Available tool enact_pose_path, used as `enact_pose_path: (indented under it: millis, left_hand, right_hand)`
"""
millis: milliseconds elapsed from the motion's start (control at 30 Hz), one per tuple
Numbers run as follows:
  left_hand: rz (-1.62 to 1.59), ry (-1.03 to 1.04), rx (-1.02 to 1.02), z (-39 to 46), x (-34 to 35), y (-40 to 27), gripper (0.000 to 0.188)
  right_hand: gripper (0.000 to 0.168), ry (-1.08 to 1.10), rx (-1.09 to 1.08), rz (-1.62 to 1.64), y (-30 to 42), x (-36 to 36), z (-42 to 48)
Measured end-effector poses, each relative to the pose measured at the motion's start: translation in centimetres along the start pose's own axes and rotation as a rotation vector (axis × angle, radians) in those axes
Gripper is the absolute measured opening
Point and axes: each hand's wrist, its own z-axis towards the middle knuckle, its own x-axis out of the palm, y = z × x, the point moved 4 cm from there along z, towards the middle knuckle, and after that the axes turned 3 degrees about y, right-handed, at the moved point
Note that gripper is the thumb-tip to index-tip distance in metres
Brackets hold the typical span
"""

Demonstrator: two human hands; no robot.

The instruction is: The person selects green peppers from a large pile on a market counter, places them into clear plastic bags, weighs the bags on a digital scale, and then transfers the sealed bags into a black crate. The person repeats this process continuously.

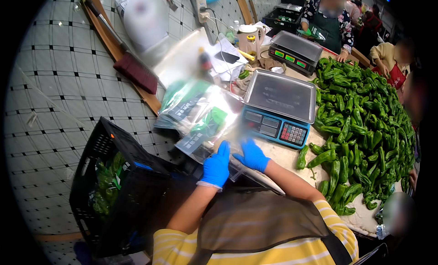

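Both my hands wear blue gloves at the near edge of the worktable. My left hand (216,166) lies at the near end of a stack of printed clear plastic bags (202,119), two fingers stretched forward; whether it pinches any film cannot be seen. To its right, my right hand (255,155) has thumb and fingers spread with no object visible in it. Its fingertips are blurred close to the left corner of a blue weighing scale (273,124), whose metal pan (280,94) holds nothing. A big heap of green peppers (359,128) covers the table's right side.
At my left stands a black plastic crate (119,138) holding bagged peppers (107,183). A broom (137,71) leans against the tiled wall. Farther back are a second scale (294,53), a kettle (248,35), a phone (227,57) and a co-worker (330,25) holding a bag.
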Motion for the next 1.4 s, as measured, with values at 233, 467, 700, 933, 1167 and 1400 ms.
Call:
enact_pose_path:
  millis: [233, 467, 700, 933, 1167, 1400]
  left_hand:
    - [-0.321, 0.162, 0.254, -1.1, 0.7, -11.1, 0.068]
    - [-0.353, 0.112, 0.115, 1.5, 0.8, -10.3, 0.061]
    - [-0.375, 0.297, 0.061, 2.0, 1.0, -10.5, 0.082]
    - [-0.401, 0.396, 0.166, 1.4, 3.7, -12.1, 0.083]
    - [-0.438, 0.385, 0.179, 2.0, 3.7, -12.2, 0.078]
    - [-0.405, 0.383, 0.209, 2.1, 5.0, -12.1, 0.084]
  right_hand:
    - [0.07, -0.132, -0.162, -0.063, 2.2, -4.1, -0.6]
    - [0.041, -0.209, -0.325, -0.212, -0.3, -3.6, -2.7]
    - [0.012, -0.494, 0.274, -0.043, -2.9, -11.8, -15.3]
    - [0.07, -0.354, 0.873, -0.429, -16.3, -7.5, -17.4]
    - [0.048, -0.853, 0.774, 0.063, -13.4, -9.9, -22.1]
    - [0.054, -0.832, 0.792, -0.057, -11.1, -13.9, -24.8]
